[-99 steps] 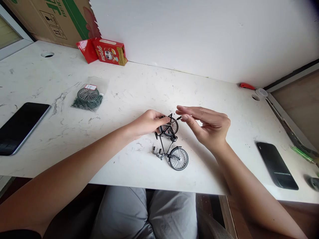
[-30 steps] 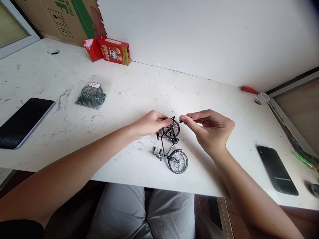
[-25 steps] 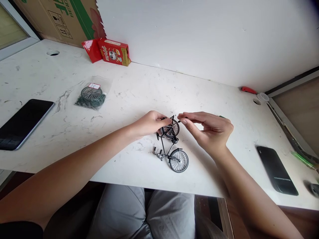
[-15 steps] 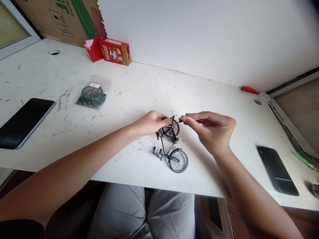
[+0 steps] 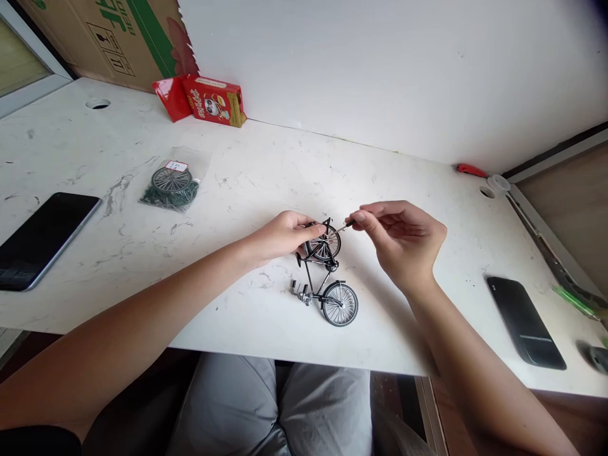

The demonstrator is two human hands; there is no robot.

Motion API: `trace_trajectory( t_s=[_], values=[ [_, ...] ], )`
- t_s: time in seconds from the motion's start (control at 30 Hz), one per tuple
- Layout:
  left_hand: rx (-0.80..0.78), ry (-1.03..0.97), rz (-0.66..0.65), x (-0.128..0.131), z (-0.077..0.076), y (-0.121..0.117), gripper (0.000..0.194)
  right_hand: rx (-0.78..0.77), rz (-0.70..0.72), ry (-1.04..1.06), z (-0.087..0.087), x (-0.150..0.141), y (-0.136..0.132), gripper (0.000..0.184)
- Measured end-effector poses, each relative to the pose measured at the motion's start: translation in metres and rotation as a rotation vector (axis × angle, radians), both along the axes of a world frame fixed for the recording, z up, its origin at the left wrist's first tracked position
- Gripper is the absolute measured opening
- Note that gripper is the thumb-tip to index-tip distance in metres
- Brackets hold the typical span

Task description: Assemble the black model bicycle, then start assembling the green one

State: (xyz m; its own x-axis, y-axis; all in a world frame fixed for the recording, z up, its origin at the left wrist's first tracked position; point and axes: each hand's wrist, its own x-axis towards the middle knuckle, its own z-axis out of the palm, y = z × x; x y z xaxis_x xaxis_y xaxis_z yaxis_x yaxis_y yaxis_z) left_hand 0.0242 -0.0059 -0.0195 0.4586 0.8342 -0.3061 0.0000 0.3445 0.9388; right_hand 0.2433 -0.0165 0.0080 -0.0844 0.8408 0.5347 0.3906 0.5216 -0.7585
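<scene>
A small black model bicycle [image 5: 311, 275] lies on its side on the white table. My left hand [image 5: 289, 234] grips it around the rear wheel [image 5: 327, 246], thumb on top and the other fingers partly hidden behind. The front wheel [image 5: 341, 304] and silver handlebar [image 5: 303, 292] point toward me. To the right, my right hand [image 5: 401, 237] pinches a small screwdriver [image 5: 350, 223] with a dark handle between thumb and fingertips. Its thin shaft reaches left to the rear wheel's hub; whether the tip touches a screw I cannot tell.
A clear bag [image 5: 170, 183] with a wheel and dark green parts lies left. Phones rest at the left [image 5: 50, 237] and right [image 5: 526, 322]. A red box [image 5: 216, 101] stands at the back beside a cardboard box [image 5: 133, 44]. A red-handled object [image 5: 472, 170] sits back right.
My right hand has moved slightly up and its fingers have opened out a little, so more of the screwdriver shows. My left hand still holds the bicycle in place.
</scene>
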Motion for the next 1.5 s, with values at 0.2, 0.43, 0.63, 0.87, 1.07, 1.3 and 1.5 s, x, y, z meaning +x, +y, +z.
trace_trajectory(
  t_s=[0.2,0.43,0.63,0.87,1.07,1.3,1.5],
  values=[
    [0.006,-0.055,0.058,-0.005,0.003,0.005,0.042,-0.049,-0.014,0.053,-0.009,0.008,0.014,0.026],
    [0.569,-0.015,0.274,-0.005,0.022,-0.004,0.035,-0.135,0.156,-0.256,-0.018,0.009,0.011,0.026],
    [0.903,0.09,0.277,0.002,0.029,-0.027,0.019,0.073,0.135,-0.199,-0.018,0.008,0.002,0.016],
    [1.146,0.231,0.336,0.002,0.024,-0.028,0.032,0.342,0.069,-0.21,-0.022,0.01,-0.003,0.012],
    [1.325,0.317,0.401,-0.004,0.018,-0.014,0.037,0.365,-0.008,-0.195,-0.023,0.011,-0.002,0.008],
    [1.224,0.286,0.277,-0.013,0.012,0.0,0.027,0.35,0.036,-0.076,-0.027,0.007,-0.002,0.009],
    [1.192,0.363,0.303,-0.016,0.002,0.008,0.026,0.233,0.005,-0.151,-0.03,0.006,0.004,0.01]
  ],
)
